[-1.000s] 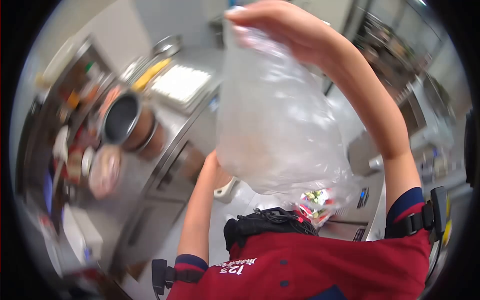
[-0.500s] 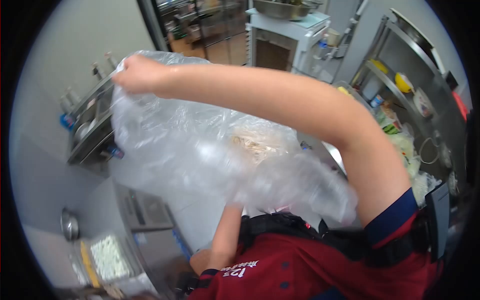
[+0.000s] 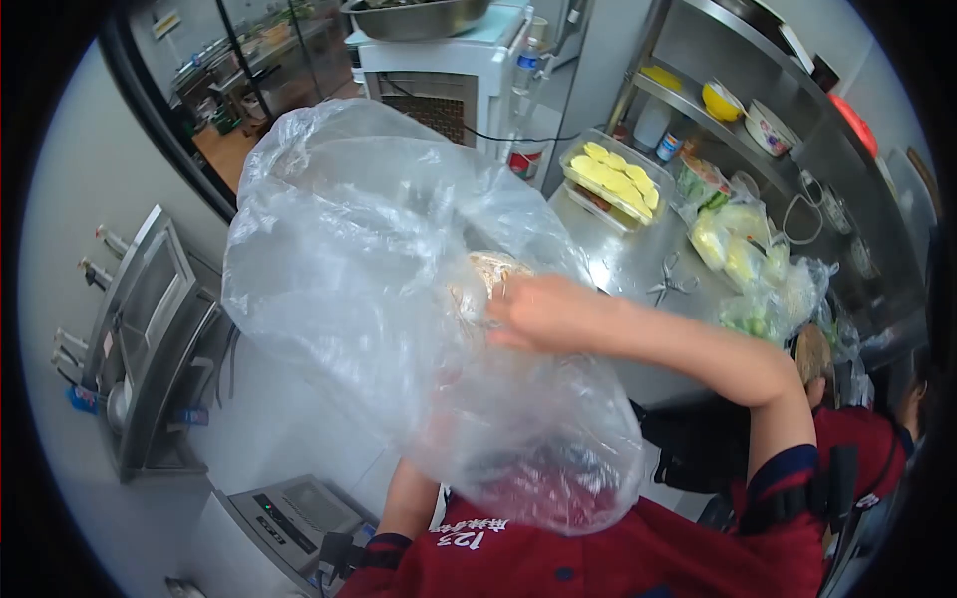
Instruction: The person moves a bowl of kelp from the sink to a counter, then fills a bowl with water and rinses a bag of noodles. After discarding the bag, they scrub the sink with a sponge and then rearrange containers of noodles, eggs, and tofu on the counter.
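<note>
A large clear plastic bag (image 3: 329,289) spreads in front of my body, puffed out at the upper left and hanging down over my shirt. Pale brown, stringy-looking contents (image 3: 493,267) show at its middle; their kind I cannot make out. My right hand (image 3: 533,314) is closed on the bag's film beside these contents, fingers curled in. From below, my left forearm reaches up behind the film. My left hand (image 3: 437,424) shows only as a blur through the plastic, so its fingers are hidden.
On the steel counter at right are a tray of yellow slices (image 3: 613,179), scissors (image 3: 673,279) and bagged vegetables (image 3: 743,249). Shelves with bowls (image 3: 723,100) stand behind. A sink unit (image 3: 159,329) is at left, a scale-like machine (image 3: 289,518) lower left. Another person's red sleeve (image 3: 857,453) is at right.
My right hand has moved from the bag's far upper-left edge back to its middle, near the contents. The view has turned right, bringing the counter and another person into sight.
</note>
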`<move>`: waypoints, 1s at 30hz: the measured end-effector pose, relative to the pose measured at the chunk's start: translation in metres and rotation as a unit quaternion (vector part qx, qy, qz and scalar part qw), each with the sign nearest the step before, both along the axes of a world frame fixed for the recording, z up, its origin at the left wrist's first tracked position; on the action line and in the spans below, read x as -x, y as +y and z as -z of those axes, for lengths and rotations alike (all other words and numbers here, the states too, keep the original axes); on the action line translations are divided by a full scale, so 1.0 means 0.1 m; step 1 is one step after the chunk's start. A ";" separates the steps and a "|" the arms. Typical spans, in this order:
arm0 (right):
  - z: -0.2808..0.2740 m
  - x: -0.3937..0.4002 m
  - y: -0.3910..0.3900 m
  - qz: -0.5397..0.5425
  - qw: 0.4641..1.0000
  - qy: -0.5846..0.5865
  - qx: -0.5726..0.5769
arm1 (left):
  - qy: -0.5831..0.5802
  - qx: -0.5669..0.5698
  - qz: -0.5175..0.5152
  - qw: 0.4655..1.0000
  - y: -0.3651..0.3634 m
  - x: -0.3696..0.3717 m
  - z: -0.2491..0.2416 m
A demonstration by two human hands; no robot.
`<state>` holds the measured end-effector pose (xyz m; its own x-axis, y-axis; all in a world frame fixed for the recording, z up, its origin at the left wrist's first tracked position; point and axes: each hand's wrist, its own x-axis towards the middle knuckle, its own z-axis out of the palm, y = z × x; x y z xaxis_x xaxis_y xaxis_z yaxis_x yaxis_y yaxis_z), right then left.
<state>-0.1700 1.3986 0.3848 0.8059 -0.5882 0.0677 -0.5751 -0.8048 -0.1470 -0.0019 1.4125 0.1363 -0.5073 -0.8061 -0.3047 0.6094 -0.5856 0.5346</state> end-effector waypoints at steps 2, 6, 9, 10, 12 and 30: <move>0.47 0.21 -0.31 0.137 0.990 -0.018 -0.032 | -0.021 0.037 0.021 0.999 -0.10 0.11 0.01; 1.52 0.84 -0.63 0.145 0.961 -0.166 -0.168 | -0.067 0.129 0.059 0.988 -0.18 0.27 0.05; 2.34 0.96 -0.46 0.028 0.951 -0.259 -0.167 | -0.109 0.174 0.087 0.975 -0.19 0.20 0.09; 2.43 0.93 -0.36 -0.015 0.944 -0.288 -0.164 | -0.110 0.172 0.093 0.974 -0.20 0.20 0.05; 2.57 0.81 0.00 0.080 0.763 -0.502 -0.399 | 0.060 -0.138 0.084 0.985 -0.18 0.16 -0.01; 3.34 1.37 2.08 0.473 0.165 -0.765 -0.406 | -0.350 -0.182 -0.300 0.868 0.68 -1.68 0.86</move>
